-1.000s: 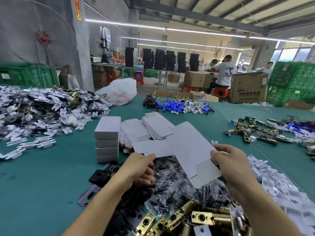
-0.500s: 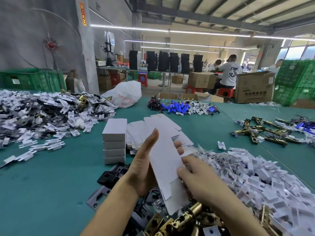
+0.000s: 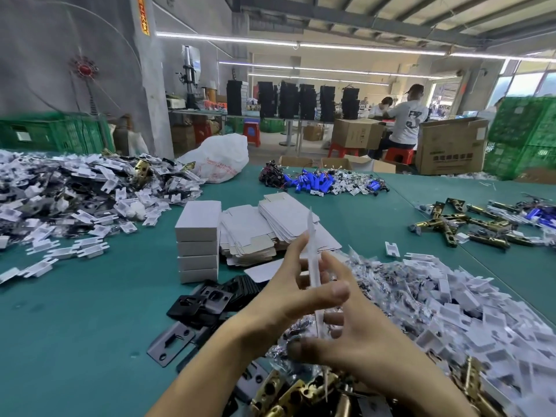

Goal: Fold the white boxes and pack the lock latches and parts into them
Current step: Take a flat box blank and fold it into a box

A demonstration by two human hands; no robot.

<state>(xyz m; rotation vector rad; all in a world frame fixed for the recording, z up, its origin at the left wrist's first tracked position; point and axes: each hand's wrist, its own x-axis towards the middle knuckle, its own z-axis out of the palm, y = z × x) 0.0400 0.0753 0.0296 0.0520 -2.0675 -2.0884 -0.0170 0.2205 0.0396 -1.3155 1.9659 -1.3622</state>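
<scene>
flat white box blank, held edge-on between two hands over green table

left of table (image 3: 75, 326): heap of white plastic parts (image 3: 75, 203), loose. centre-left: stack of folded white boxes (image 3: 198, 242), upright, just beside a fanned pile of flat blanks (image 3: 270, 227). in front of the stack: black plates (image 3: 210, 299), lying flat.

centre: left hand (image 3: 285, 296), fingers nearly straight against the left face of the white box blank (image 3: 313, 266), thumb hooked across its near edge. the blank stood edge-on to the camera, long axis near vertical, top end pointing up and away, lower end down among the brass latches (image 3: 288, 392). right hand (image 3: 361, 347), fingers loosely curled, gripped the blank's lower half from the right.

right: heap of white parts (image 3: 451, 311), touching the forearm.
</scene>
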